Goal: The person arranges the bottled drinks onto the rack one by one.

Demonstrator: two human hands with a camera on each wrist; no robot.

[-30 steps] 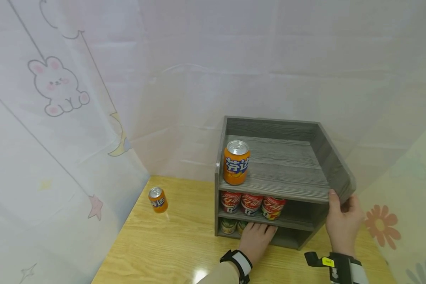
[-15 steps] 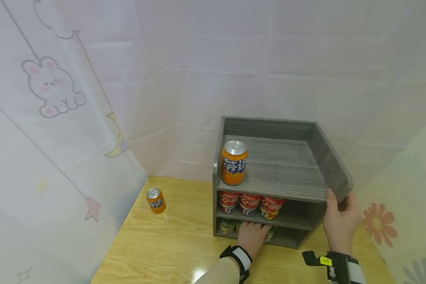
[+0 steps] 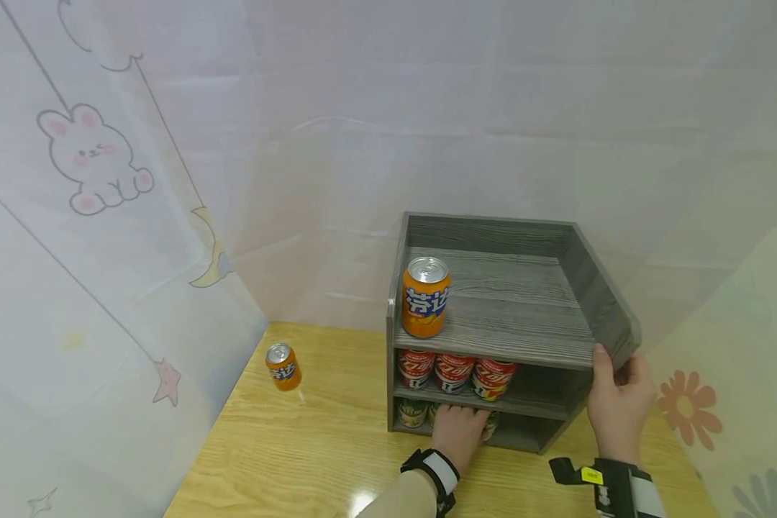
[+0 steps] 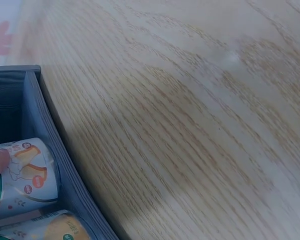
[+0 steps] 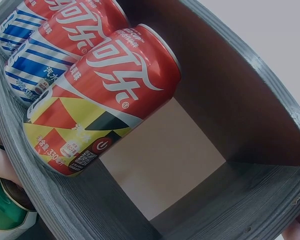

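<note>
A grey wooden shelf rack [image 3: 511,295] stands on the table. My left hand [image 3: 456,435] reaches into its bottom level and grips a green-and-white can [image 3: 490,426], the rightmost there. In the left wrist view one digit lies on this can's printed side [image 4: 32,172]; most of the grip is hidden. Another green-and-white can [image 3: 413,412] stands at the left end. My right hand [image 3: 618,406] holds the front edge of the rack's right side panel, thumb in front. Several red cola cans [image 5: 105,95] fill the left of the middle level. An orange soda can [image 3: 426,298] stands upright on top.
A second orange soda can [image 3: 283,367] stands on the wooden table [image 3: 285,460], left of the rack. Behind and beside the table hang pale curtains [image 3: 337,165] with printed cartoons. The rack's middle board [image 3: 537,409] sits close above my left hand.
My left hand has shifted slightly left and downward within the bottom level, and the can at its right side now shows. The view has drifted a little; my right hand keeps its hold.
</note>
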